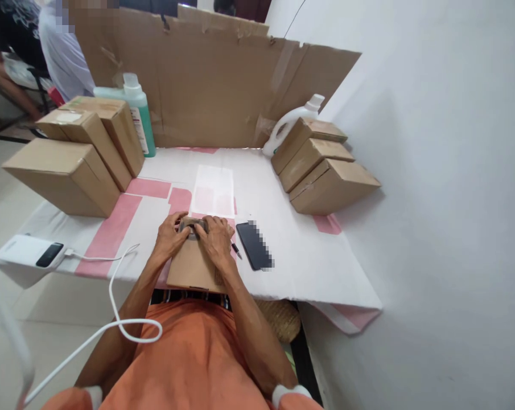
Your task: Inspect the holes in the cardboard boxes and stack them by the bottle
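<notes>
We look down past an orange shirt [184, 359] at two bare hands brought together over a flat carton [192, 267], which lies at the near edge of the cloth-covered table [291, 279]. Between the left hand [171, 236] and the right hand [215, 239] we find a dark, rounded object [194, 221], perhaps a roll of tape, at the carton's far end; whether it rests on the cardboard or is raised slightly, we cannot tell. Both hands appear closed on it, thumbs on its near side and fingers curled about its ends. The key relation is one of crossing axes: the object's longer side runs from left to right, while the carton, as we judge it, stretches away from the body, its near end unheld between the forearms. Neither hand is clearly nearer, since the object sits midway between them. Just beside the right hand lies a pen [237, 249], with a dark phone [254, 246] farther right; beyond the fingertips we note a white sheet [213, 191] lying on the cloth
</notes>
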Demonstrator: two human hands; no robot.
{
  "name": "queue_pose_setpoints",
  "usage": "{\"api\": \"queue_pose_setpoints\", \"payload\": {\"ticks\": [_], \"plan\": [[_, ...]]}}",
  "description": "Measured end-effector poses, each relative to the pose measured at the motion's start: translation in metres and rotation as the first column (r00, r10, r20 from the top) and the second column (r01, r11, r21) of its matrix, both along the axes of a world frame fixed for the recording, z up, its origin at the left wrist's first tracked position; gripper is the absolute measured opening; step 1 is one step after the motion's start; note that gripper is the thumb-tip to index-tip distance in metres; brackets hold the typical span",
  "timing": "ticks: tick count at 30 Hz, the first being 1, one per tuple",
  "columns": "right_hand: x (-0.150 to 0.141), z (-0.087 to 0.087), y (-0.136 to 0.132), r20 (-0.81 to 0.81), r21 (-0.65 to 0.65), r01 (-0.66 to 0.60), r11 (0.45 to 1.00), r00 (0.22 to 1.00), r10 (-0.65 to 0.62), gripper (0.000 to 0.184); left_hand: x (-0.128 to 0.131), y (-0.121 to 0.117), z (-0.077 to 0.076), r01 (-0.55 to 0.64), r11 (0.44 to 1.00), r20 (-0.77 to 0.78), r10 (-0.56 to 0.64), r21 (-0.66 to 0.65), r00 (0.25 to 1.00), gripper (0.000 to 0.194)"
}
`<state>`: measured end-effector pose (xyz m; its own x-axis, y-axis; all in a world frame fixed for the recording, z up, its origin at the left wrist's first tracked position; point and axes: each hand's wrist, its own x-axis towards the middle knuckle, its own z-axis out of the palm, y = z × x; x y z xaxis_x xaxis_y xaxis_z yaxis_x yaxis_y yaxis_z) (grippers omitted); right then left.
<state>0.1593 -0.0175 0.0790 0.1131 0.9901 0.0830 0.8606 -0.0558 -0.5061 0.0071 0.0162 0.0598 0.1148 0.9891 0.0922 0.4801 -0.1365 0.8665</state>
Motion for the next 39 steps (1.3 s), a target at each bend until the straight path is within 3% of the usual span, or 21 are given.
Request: {"api": "queue_pose_setpoints", "payload": {"ticks": [3,7,8,10,13,17,20,22,24,25,27,29,30,32,34,39], "plan": [[0.0,0.001,0.0,-0.045,0.058,0.015,0.998,0.999,-0.013,0.025,0.002,-0.005,-0.007,-0.016,1.0,0.051,0.017,-0.015,0.999,0.057],[0.027,0.007,-0.008,-0.177,0.252,0.18,0.951,0.975,-0.138,0.03,0.0,-0.009,-0.014,-0.011,0.998,0.116,0.018,-0.064,0.993,0.06],[0.038,0.008,-0.013,-0.162,0.225,0.208,0.952,0.971,-0.174,0.031,-0.002,-0.01,-0.015,0.003,0.997,0.138,0.009,-0.082,0.99,0.062],[0.06,0.007,-0.025,-0.044,0.034,0.214,0.976,0.976,-0.212,0.029,-0.006,-0.013,-0.018,0.053,0.99,0.216,-0.023,-0.132,0.976,0.071],[0.077,-0.002,-0.042,0.138,-0.258,0.221,0.941,0.972,-0.19,0.015,-0.016,-0.02,-0.026,0.148,0.969,0.378,-0.064,-0.198,0.924,0.097],[0.076,-0.012,-0.046,0.201,-0.294,0.253,0.922,0.959,-0.199,0.01,-0.025,-0.035,-0.039,0.226,0.957,0.45,-0.124,-0.181,0.885,0.114],[0.083,-0.003,-0.044,0.226,-0.26,0.291,0.921,0.945,-0.235,0.013,-0.027,-0.042,-0.042,0.215,0.966,0.393,-0.142,-0.147,0.909,0.111],[0.092,0.009,-0.042,0.125,-0.115,0.36,0.926,0.93,-0.346,0.014,-0.025,-0.045,-0.041,0.194,0.972,0.364,-0.134,-0.135,0.922,0.106],[0.094,0.021,-0.041,-0.214,0.049,0.407,0.912,0.896,-0.388,0.016,-0.023,-0.046,-0.04,0.177,0.976,0.357,-0.12,-0.129,0.926,0.102],[0.09,0.024,-0.04,-0.429,0.091,0.402,0.911,0.842,-0.328,0.019,-0.021,-0.046,-0.04,0.168,0.978,0.361,-0.112,-0.126,0.926,0.101],[0.072,0.026,-0.037,-0.742,0.097,0.306,0.947,0.657,-0.136,0.028,-0.017,-0.047,-0.042,0.152,0.981,0.366,-0.097,-0.125,0.925,0.101],[0.045,0.022,-0.031,-0.863,0.084,0.184,0.979,0.505,-0.021,0.032,-0.014,-0.047,-0.046,0.143,0.981,0.361,-0.088,-0.128,0.928,0.1],[0.031,0.019,-0.028,-0.883,0.081,0.145,0.986,0.47,0.003,0.032,-0.013,-0.047,-0.048,0.143,0.981,0.353,-0.089,-0.128,0.931,0.101],[0.008,0.012,-0.022,-0.886,0.082,0.099,0.992,0.462,0.027,0.029,-0.011,-0.045,-0.052,0.132,0.984,0.336,-0.084,-0.123,0.938,0.101],[-0.006,0.008,-0.018,-0.863,0.087,0.064,0.994,0.503,0.043,0.026,-0.01,-0.044,-0.055,0.114,0.987,0.324,-0.07,-0.117,0.943,0.103],[-0.007,0.008,-0.016,-0.784,0.048,0.008,0.999,0.62,0.033,0.025,-0.011,-0.044,-0.051,0.138,0.983,0.3,-0.097,-0.118,0.949,0.1]]}}
